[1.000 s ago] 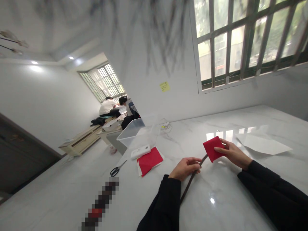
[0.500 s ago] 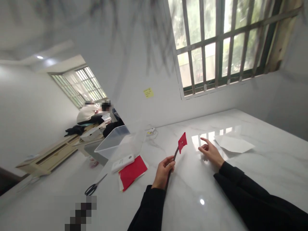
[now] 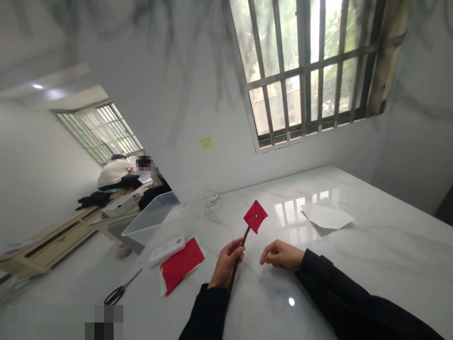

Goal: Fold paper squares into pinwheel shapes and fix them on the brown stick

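A thin dark stick (image 3: 245,235) with a small red square piece (image 3: 255,216) at its top end stands tilted over the white marbled table. My left hand (image 3: 226,263) is wrapped round the stick below the red piece, which has a small pale dot at its middle. To the right of the stick, my right hand (image 3: 281,254) hovers over or rests on the table with its fingers curled together. It does not touch the stick, and whether anything is between its fingertips is too small to tell.
Red sheets (image 3: 182,265) lie at the left by a white device (image 3: 167,250) and a clear plastic bin (image 3: 155,218). Scissors (image 3: 122,289) are nearer the front left. White paper (image 3: 327,216) lies at the right. Two people sit far off at the left.
My right hand has come back towards me and closer to my left hand, its fingers now curled. The red piece has turned to face me more. The whole view has shifted a little.
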Demonstrator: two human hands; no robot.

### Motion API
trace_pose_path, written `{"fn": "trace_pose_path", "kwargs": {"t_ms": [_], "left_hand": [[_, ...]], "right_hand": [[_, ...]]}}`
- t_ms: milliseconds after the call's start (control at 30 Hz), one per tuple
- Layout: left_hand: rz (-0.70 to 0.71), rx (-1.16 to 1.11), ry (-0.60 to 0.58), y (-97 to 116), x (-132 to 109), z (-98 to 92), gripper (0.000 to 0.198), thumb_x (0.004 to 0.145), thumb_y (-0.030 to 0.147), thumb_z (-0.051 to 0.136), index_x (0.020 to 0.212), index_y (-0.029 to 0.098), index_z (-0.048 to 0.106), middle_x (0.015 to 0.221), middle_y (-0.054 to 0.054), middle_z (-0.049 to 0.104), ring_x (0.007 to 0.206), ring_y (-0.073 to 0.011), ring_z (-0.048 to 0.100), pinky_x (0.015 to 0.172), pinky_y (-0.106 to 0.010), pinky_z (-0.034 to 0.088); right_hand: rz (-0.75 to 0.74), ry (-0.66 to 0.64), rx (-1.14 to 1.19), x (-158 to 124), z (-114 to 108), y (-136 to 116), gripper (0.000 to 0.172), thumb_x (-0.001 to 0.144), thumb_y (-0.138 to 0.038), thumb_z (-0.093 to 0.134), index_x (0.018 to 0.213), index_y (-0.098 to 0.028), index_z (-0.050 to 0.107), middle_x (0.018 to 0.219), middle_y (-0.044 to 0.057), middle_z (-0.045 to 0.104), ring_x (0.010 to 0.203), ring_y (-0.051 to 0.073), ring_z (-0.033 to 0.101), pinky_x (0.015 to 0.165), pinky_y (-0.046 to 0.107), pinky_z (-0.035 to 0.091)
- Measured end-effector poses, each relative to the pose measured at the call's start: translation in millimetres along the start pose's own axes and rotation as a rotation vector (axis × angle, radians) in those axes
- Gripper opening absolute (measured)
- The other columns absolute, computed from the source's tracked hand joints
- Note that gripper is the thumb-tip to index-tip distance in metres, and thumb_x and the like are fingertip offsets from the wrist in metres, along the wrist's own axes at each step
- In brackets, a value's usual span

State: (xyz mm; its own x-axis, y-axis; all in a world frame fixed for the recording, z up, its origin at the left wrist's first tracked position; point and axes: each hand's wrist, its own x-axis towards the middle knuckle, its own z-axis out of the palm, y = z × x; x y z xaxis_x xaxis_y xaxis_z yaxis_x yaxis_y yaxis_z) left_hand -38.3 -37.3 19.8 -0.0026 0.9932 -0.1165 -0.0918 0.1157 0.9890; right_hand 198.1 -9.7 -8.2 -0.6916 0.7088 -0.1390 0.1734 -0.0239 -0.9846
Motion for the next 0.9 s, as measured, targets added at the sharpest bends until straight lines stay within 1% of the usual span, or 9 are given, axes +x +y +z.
{"fn": "trace_pose_path", "kwargs": {"t_ms": [133, 333, 467, 633, 700, 733, 833, 867, 900], "left_hand": [[0.016, -0.027, 0.024, -1, -2, -0.5, 0.057, 0.063, 0.043, 0.091, 0.11, 0.014, 0.077, 0.083, -0.003, 0.065, 0.059, -0.0075, 0.051, 0.056, -0.021, 0.035], [0.056, 0.046, 0.074, -4, -30, 1.2, 0.058, 0.065, 0.052, 0.088, 0.109, 0.015, 0.079, 0.073, -0.001, 0.061, 0.051, -0.0073, 0.046, 0.049, -0.021, 0.029], [0.036, 0.103, 0.09, -10, -62, -1.6, 0.06, 0.062, 0.059, 0.087, 0.103, 0.016, 0.08, 0.069, 0.0, 0.059, 0.047, -0.0071, 0.043, 0.046, -0.021, 0.03], [0.026, 0.148, 0.103, -19, -83, -3.6, 0.061, 0.062, 0.064, 0.085, 0.1, 0.017, 0.081, 0.065, 0.001, 0.057, 0.042, -0.0073, 0.041, 0.04, -0.022, 0.03], [0.03, 0.144, 0.109, -19, -84, -3.3, 0.062, 0.06, 0.065, 0.085, 0.099, 0.017, 0.081, 0.064, 0.001, 0.057, 0.04, -0.007, 0.039, 0.038, -0.022, 0.029], [0.035, 0.139, 0.107, -18, -83, -3.2, 0.062, 0.059, 0.065, 0.085, 0.098, 0.017, 0.082, 0.064, 0.001, 0.057, 0.04, -0.0068, 0.039, 0.038, -0.022, 0.029], [0.049, 0.119, 0.1, -16, -83, -4.1, 0.061, 0.062, 0.064, 0.085, 0.101, 0.017, 0.081, 0.065, 0.001, 0.057, 0.04, -0.0059, 0.039, 0.039, -0.021, 0.03], [0.049, 0.111, 0.101, -15, -83, -4.6, 0.061, 0.063, 0.063, 0.084, 0.103, 0.018, 0.081, 0.066, 0.001, 0.057, 0.04, -0.0056, 0.04, 0.04, -0.021, 0.03], [0.047, 0.102, 0.104, -14, -83, -5.0, 0.061, 0.064, 0.063, 0.084, 0.105, 0.018, 0.081, 0.066, 0.001, 0.057, 0.041, -0.0054, 0.04, 0.04, -0.02, 0.03]], "right_hand": [[-0.029, 0.342, 0.148, 10, -2, 4, 0.028, 0.074, -0.033, 0.064, 0.096, -0.016, 0.067, 0.046, -0.01, 0.042, 0.042, 0.008, 0.03, 0.044, 0.022, 0.023], [-0.066, 0.705, 0.237, 8, -4, 22, 0.063, 0.068, -0.051, 0.062, 0.122, -0.018, 0.054, 0.047, -0.013, 0.035, 0.044, 0.012, 0.031, 0.048, 0.025, 0.024], [-0.075, 0.816, -0.03, -18, -5, 23, 0.064, 0.074, -0.046, 0.058, 0.131, -0.017, 0.056, 0.05, -0.01, 0.038, 0.049, 0.016, 0.039, 0.054, 0.029, 0.033], [-0.151, 0.803, -0.339, -44, -12, -14, 0.072, 0.081, -0.032, 0.052, 0.151, -0.014, 0.05, 0.052, -0.008, 0.045, 0.053, 0.017, 0.045, 0.063, 0.031, 0.041], [-0.116, 0.735, -0.392, -49, -9, -29, 0.064, 0.08, -0.028, 0.053, 0.142, -0.018, 0.062, 0.051, -0.007, 0.047, 0.051, 0.016, 0.046, 0.062, 0.03, 0.043], [-0.061, 0.617, -0.406, -52, -4, -33, 0.054, 0.078, -0.027, 0.055, 0.129, -0.02, 0.072, 0.051, -0.006, 0.049, 0.05, 0.016, 0.047, 0.06, 0.029, 0.044], [0.117, -0.056, -0.387, -69, 26, -36, 0.018, 0.072, -0.03, 0.068, 0.083, -0.026, 0.082, 0.053, -0.004, 0.06, 0.049, 0.016, 0.058, 0.051, 0.027, 0.044], [0.125, -0.269, -0.364, -77, 42, -34, 0.011, 0.072, -0.033, 0.073, 0.078, -0.029, 0.081, 0.059, -0.005, 0.065, 0.052, 0.018, 0.063, 0.049, 0.026, 0.044], [0.103, -0.377, -0.345, -87, 59, -31, 0.008, 0.074, -0.038, 0.076, 0.078, -0.032, 0.08, 0.067, -0.006, 0.069, 0.058, 0.018, 0.067, 0.048, 0.026, 0.045]]}}
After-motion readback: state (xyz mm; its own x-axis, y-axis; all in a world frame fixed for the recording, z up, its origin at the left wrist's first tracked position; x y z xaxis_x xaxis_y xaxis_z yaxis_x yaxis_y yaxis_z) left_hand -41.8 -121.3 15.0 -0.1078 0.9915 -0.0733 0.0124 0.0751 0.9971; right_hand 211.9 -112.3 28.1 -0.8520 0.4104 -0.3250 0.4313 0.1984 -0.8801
